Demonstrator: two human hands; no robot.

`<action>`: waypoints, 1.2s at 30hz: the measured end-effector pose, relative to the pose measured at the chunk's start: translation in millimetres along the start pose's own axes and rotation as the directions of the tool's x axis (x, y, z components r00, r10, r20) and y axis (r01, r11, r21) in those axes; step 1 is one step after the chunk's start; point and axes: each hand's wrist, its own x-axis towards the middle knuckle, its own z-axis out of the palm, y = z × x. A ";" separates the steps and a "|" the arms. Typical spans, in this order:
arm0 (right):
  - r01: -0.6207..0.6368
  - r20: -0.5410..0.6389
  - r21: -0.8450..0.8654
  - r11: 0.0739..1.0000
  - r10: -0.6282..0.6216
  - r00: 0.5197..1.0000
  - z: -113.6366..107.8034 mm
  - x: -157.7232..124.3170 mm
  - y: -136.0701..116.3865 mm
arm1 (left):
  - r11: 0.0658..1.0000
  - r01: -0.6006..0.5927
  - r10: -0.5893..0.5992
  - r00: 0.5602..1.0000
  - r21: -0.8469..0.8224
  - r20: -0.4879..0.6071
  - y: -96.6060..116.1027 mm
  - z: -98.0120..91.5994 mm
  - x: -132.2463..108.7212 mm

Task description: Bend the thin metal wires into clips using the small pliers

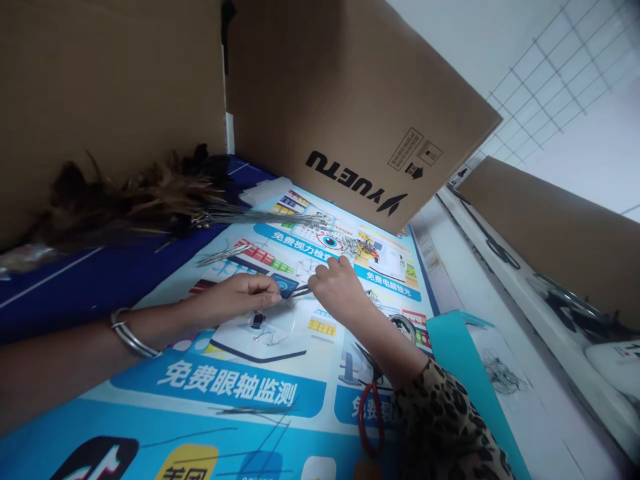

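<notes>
My left hand [257, 293], with a silver bangle at its wrist, is closed in a pinch over the printed sheet [320, 400]. What its fingertips hold is too small to make out. Just to its right, my right hand [336, 285] is closed around a slim metal tool [301, 291], whose narrow end points at the left fingertips. Most of that tool is hidden in my fist. Below my right forearm lie scissors with red handles [364, 417], partly covered by the leopard-print sleeve. A coil of wire [404, 327] sits beside the forearm.
Brown feathers [145, 193] lie at the left. A bundle of thin wires [265, 216] stretches beyond my hands, near a small wire tangle [357, 247]. Loose wires [253, 411] lie in front. A large cardboard box [350, 100] stands behind; a teal box [453, 347] is at the right.
</notes>
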 end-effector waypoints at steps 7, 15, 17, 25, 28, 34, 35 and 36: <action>0.092 0.031 -0.029 0.995 -0.091 0.995 1.0 14.0 2.3 | 1.000 -0.006 0.006 1.000 0.004 0.018 -3.9 -0.3 1.0; 0.058 0.053 0.004 0.998 -0.058 0.997 4.6 12.4 1.9 | 1.000 -0.017 0.016 1.000 0.015 0.019 -4.1 -0.6 0.5; 0.037 0.061 0.024 0.999 -0.039 0.997 5.5 10.9 0.1 | 1.000 -0.010 0.010 0.999 0.007 0.031 -4.5 -0.4 0.2; -0.221 0.112 0.105 0.970 0.209 0.972 1.6 -16.1 -10.6 | 0.994 -0.097 0.097 0.995 0.051 0.004 -9.6 0.7 0.6; -0.346 0.100 0.150 0.926 0.334 0.937 2.8 -32.3 -14.9 | 0.983 -0.140 0.144 0.989 0.119 -0.025 -7.1 4.7 -1.2; -0.440 0.053 0.278 0.854 0.444 0.894 16.2 -48.5 -28.9 | 0.996 -0.080 0.080 0.997 0.050 0.002 -1.5 18.2 -9.6; -0.448 0.040 0.296 0.844 0.458 0.888 18.7 -48.5 -30.9 | 0.997 -0.073 0.073 0.997 0.030 0.002 -1.6 19.8 -10.7; -0.454 0.029 0.313 0.834 0.469 0.883 21.0 -47.9 -32.7 | 0.998 -0.069 0.069 0.998 0.012 0.000 -1.9 21.2 -11.7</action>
